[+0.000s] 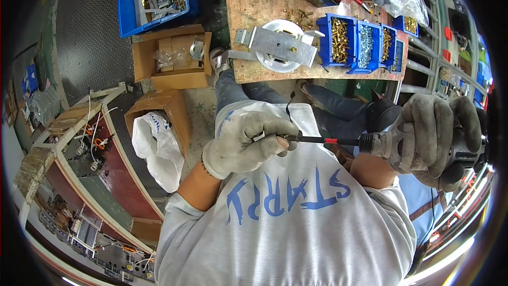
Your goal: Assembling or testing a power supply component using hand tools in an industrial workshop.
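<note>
Both of my hands wear grey work gloves and are raised in front of my chest. My right hand (pixel 435 139) is wrapped round a black power screwdriver (pixel 365 142), held level with its bit toward the left. A red band marks the long dark bit (pixel 330 141). My left hand (pixel 248 142) pinches the far end of that bit between thumb and fingers; a small piece there is too hidden to name. Beyond my hands, a flat metal bracket (pixel 283 46) lies across a white round wheel-like part (pixel 280 65) on the worn wooden bench (pixel 248 5).
Blue bins (pixel 324 45) of brass-coloured and silver screws stand at the bench's right. Loose screws (pixel 301 18) lie behind the bracket. Left of the bench are a blue crate (pixel 126 5) of metal parts and an open cardboard box (pixel 143 61). A metal-framed rack (pixel 108 153) stands at left.
</note>
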Motion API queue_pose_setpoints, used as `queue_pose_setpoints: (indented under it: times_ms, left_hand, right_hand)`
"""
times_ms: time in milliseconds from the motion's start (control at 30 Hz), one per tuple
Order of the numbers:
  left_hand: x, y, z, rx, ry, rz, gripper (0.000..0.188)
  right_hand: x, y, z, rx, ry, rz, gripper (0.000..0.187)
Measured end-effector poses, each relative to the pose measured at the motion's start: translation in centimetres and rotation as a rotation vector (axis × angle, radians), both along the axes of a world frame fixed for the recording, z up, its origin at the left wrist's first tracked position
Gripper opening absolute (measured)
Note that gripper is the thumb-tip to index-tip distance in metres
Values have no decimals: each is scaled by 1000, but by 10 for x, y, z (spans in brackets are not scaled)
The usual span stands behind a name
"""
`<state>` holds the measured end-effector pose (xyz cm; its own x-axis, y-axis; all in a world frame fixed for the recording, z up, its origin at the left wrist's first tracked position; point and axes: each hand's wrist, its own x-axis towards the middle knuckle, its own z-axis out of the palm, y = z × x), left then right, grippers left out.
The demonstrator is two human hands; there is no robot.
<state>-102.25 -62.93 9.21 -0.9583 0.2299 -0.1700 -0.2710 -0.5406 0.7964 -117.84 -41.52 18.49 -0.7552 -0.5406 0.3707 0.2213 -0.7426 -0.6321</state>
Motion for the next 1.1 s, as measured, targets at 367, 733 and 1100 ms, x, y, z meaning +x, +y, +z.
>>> queue_pose_setpoints:
  times_ms: [367, 733, 1100]
  left_hand:
    - [-11, 1, -10, -252, -3, -31, 27]
    - [-83, -2, -43, -1353, 498, 448, 22]
    - [-91, -4, -36, -1534, 379, 144, 31]
  right_hand:
    - [9, -3, 19, 322, -242, -142, 46]
    - [-43, -52, -4, 470, 461, 170, 61]
    - [-35, -39, -33, 634, 583, -30, 54]
